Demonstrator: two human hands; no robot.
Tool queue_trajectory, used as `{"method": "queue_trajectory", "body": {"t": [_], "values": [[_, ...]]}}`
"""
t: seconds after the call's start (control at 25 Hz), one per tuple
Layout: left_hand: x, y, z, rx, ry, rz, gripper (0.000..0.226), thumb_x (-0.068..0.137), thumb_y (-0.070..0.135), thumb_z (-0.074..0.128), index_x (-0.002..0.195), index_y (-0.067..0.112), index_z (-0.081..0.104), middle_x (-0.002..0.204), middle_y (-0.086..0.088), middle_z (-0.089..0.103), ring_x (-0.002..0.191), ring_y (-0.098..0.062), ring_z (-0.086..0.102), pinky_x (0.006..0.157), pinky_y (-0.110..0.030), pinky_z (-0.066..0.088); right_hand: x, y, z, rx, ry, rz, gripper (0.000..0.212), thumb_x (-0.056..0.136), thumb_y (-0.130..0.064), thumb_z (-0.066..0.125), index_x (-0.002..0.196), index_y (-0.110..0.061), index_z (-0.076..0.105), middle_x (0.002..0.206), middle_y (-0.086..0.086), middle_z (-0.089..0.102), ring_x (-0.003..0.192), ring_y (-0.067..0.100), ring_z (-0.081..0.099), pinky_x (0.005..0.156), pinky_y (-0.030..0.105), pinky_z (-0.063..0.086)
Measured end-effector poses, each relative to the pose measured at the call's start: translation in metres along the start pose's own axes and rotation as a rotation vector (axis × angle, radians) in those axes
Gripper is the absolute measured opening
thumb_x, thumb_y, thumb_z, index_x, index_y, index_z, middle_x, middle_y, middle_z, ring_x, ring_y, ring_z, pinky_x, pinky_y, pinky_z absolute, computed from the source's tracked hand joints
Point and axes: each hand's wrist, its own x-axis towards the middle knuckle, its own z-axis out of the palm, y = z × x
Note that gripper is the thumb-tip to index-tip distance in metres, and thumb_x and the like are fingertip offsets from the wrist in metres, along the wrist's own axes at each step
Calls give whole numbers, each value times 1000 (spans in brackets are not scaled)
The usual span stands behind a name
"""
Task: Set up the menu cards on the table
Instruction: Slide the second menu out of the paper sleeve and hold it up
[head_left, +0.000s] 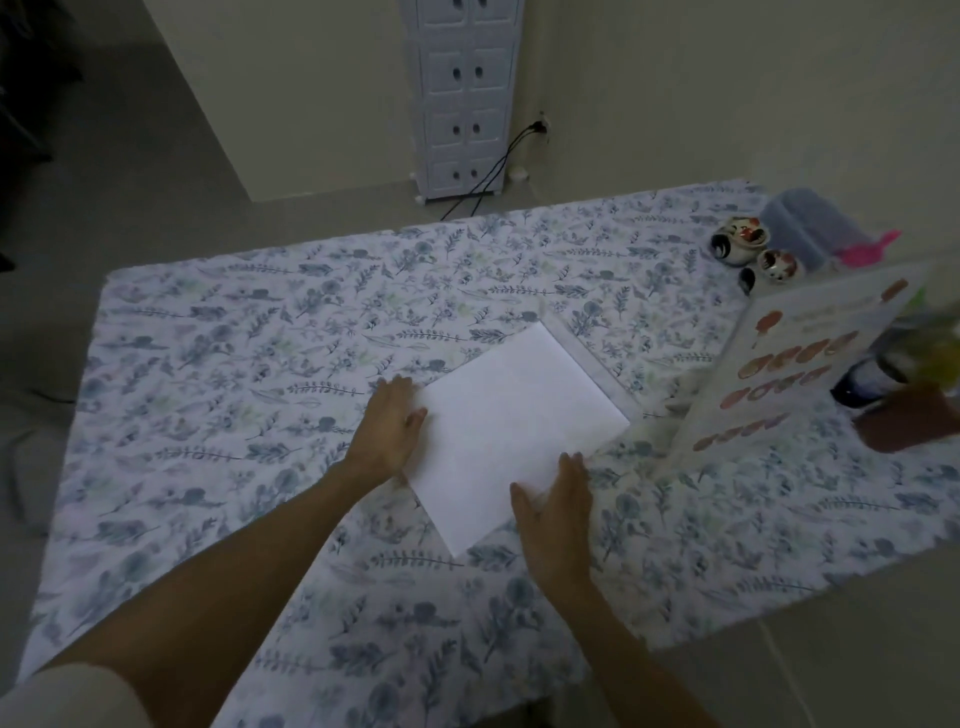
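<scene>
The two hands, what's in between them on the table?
In the head view, a white folded card lies flat between the left hand and the right hand. Both hands rest on its edges, on the leafy tablecloth.

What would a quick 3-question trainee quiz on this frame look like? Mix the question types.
1. True or false: the white sheet lies flat on the tablecloth.
2. Which hand touches the sheet's left edge? A) left hand B) right hand C) neither
3. Fill in: the printed menu card stands ______ on the table, to the right of the sheet.

Key
1. True. It lies flat, both hands resting on its edges.
2. A. The left hand is at the left edge; the right hand rests on the near edge.
3. Upright. It stands near the small painted cups.
</scene>
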Motion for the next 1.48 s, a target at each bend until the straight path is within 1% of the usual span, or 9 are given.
{"method": "queue_trajectory", "body": {"t": [0.2,0.36,0.56,0.88,1.08,1.2,1.28,1.36,1.48], "values": [[22,-4,9,6,-100,65,53,99,26,43,146,5,28,144,-21,43,134,-37,39,108,-44,36,-3,-1,23,-158,17,67,87,98,-47,44,156,-2,-2,167,14,-10,155,24,-13,125,36,-10],[19,-6,15,36,-47,79,49,98,31,44,141,7,35,131,-21,52,124,-38,44,97,-42,40,0,2,23,-201,-41,48,86,100,-48,40,156,-3,-8,165,13,-18,153,22,-20,123,36,-15],[14,-10,10,38,-13,58,51,97,32,49,141,7,40,135,-20,51,127,-35,43,102,-40,38,-1,8,21,-218,-65,9,83,101,-45,39,156,-5,-9,165,12,-20,152,21,-22,122,36,-17],[0,-25,6,-100,41,-216,36,95,32,55,119,6,55,122,-22,57,114,-35,54,98,-46,45,9,11,10,-317,-203,-85,77,103,-46,31,155,-9,-11,160,3,-27,152,17,-22,118,34,-22],[-27,-36,-9,-194,-15,-210,34,101,29,42,133,17,47,117,-22,65,90,-26,59,81,-37,47,23,13,-10,-368,-367,-220,57,106,-15,25,156,-7,-1,162,2,-19,155,20,-14,123,36,-13],[-40,-39,-28,-253,-97,-168,45,101,27,44,146,28,39,138,-12,57,114,-26,58,93,-32,45,27,14,-38,-340,-489,-375,60,101,-18,31,155,-5,8,159,4,-13,155,25,-6,125,28,-3],[-47,-38,-41,-469,-173,-264,45,99,25,49,143,31,44,135,-7,60,116,-21,61,98,-32,49,26,9,-53,-272,-458,-415,64,97,4,50,153,-3,20,163,14,5,155,28,9,126,30,11],[-54,-30,-53,-664,-243,-360,41,97,22,52,138,30,51,112,-2,69,92,-12,67,80,-27,56,25,-5,-63,-153,-358,-387,56,94,5,55,147,2,36,159,22,25,150,30,26,123,34,24],[-58,-23,-66,-870,-124,-387,30,93,20,57,121,21,67,118,-7,70,104,-25,66,91,-36,51,30,-26,-72,-60,-223,-484,41,95,7,52,136,6,54,147,28,43,142,29,38,117,21,28]]}}
